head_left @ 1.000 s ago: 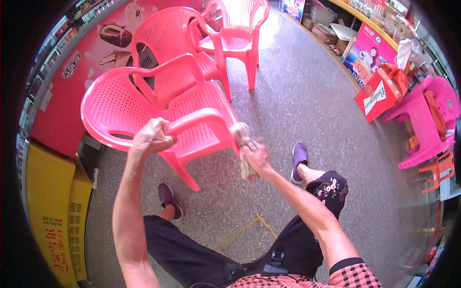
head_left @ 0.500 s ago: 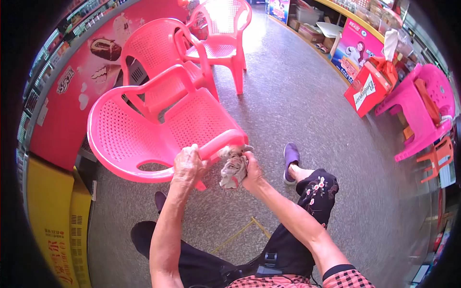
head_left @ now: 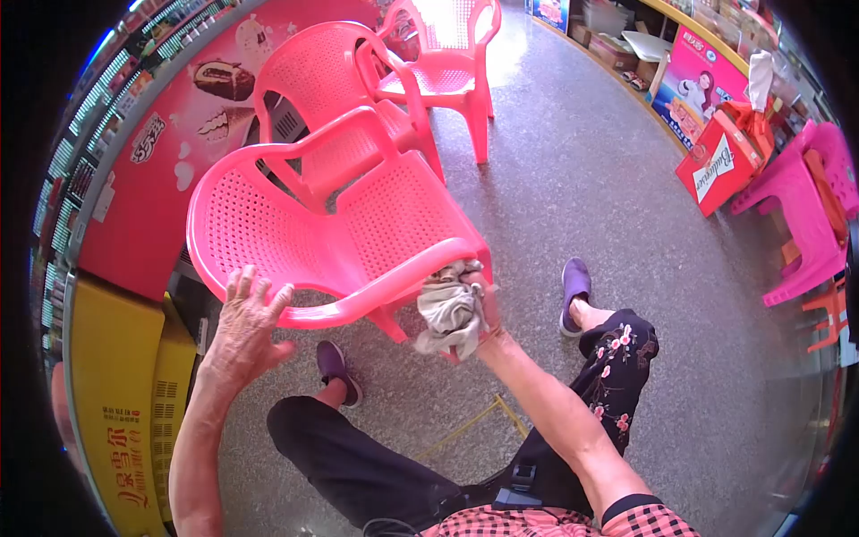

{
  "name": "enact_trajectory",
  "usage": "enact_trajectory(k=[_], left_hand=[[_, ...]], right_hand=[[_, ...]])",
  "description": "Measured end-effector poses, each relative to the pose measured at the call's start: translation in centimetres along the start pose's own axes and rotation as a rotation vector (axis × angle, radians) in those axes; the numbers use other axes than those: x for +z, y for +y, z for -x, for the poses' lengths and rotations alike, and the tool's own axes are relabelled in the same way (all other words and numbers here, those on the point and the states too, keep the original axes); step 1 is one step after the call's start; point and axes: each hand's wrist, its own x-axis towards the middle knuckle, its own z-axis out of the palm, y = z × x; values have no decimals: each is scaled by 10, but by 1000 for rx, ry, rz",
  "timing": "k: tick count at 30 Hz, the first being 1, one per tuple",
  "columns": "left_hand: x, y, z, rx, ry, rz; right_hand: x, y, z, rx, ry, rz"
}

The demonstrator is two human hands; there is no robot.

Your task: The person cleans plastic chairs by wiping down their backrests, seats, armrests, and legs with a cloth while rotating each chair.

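A pink plastic armchair (head_left: 403,210) with a perforated seat and back is tilted in front of me. My left hand (head_left: 248,327) is at the near edge of its backrest, fingers spread, with nothing in it. Whether the fingertips touch the plastic I cannot tell. A crumpled, greyish-white rag (head_left: 450,309) is bunched in my right hand (head_left: 488,313), right by the front end of the chair's near armrest (head_left: 394,291). Part of my right hand is hidden behind the cloth.
Two more pink chairs (head_left: 313,76) (head_left: 445,72) stand behind this one, beside a red freezer panel (head_left: 161,170). Yellow boxes (head_left: 116,385) are at left. A red Budweiser box (head_left: 720,166) and a magenta plastic chair (head_left: 796,201) stand at right.
My left hand has let go of the armrest and moved left to the backrest edge, its fingers opening. The rag stays in my right hand near the armrest end. The whole view has shifted slightly.
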Motion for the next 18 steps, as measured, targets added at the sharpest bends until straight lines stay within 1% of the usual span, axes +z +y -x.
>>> enact_trajectory(k=[1, 3, 4, 5, 6, 7, 8, 9, 11, 12, 13, 15, 16, 18], left_hand=[[24, -8, -1, 3, -2, 1], [68, -26, -7, 144, 70, -91], [71, -28, -8, 149, 78, -91], [74, -29, -7, 96, -36, -67], [79, -29, -5, 43, -153, -42], [83, -29, -1, 44, -152, -42], [75, -23, 1, 79, -104, -51], [68, -17, 2, 113, -55, -59], [44, 4, 1, 97, -87, -53], [33, 13, 0, 116, -60, -32], [21, 21, -1, 137, -31, -13], [-4, 32, -9, 130, -52, 6], [-14, 36, -12, 131, -73, 25], [-27, 39, -24, 134, -89, 37]], right_hand=[[-5, 11, -2, -2, 3, -2], [-19, 29, -2, 236, -187, -294], [-11, 32, 3, 202, 5, -58], [-7, 31, 5, 197, 1, -51], [-4, 30, 6, 215, 62, 47], [-3, 32, 8, 235, 125, 141], [-5, 32, 9, 179, 65, 91], [-7, 29, 8, 182, 63, 92], [-3, 16, 8, 119, -74, 86], [-3, 7, 7, 183, -226, -46], [6, 1, 7, 182, -229, -40], [39, -6, 8, 13, -9, 274], [55, -6, 6, 6, 44, 278], [71, -11, -2, -34, 3, 321]])
